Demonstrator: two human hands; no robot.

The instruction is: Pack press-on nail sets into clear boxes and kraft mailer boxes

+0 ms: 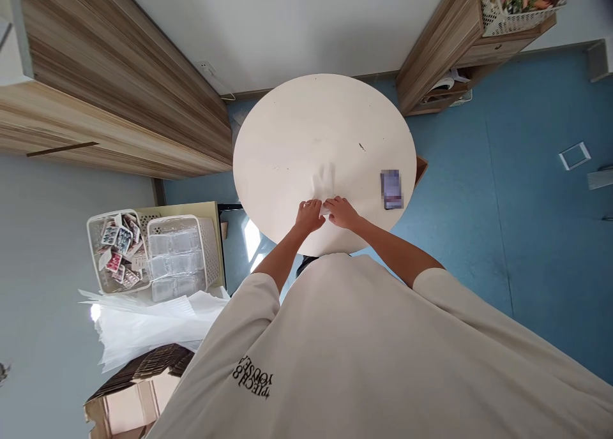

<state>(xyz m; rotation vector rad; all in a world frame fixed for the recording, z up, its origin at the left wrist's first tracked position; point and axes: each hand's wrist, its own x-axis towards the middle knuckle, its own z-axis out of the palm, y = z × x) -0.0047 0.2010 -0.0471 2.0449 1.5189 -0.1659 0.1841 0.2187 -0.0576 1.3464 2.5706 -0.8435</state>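
Observation:
A small translucent white item (323, 182) lies near the front of the round pale table (287, 133); it is blurred, and I cannot make out its kind. My left hand (310, 215) grips its near end from the left with curled fingers. From the right, my right hand (341, 212) closes on the same end, its fingertips almost meeting those of my left hand. The part under the fingers is hidden. To the right on the tabletop lies a pixelated purple rectangular object (392, 189).
At left stand a white basket of small packs (93, 260) and a white basket of clear plastic boxes (211, 247). Near them are white sheets (138, 330) and folded cardboard (134, 404). Wooden cabinets stand left (129, 62) and right (435, 37) behind the table.

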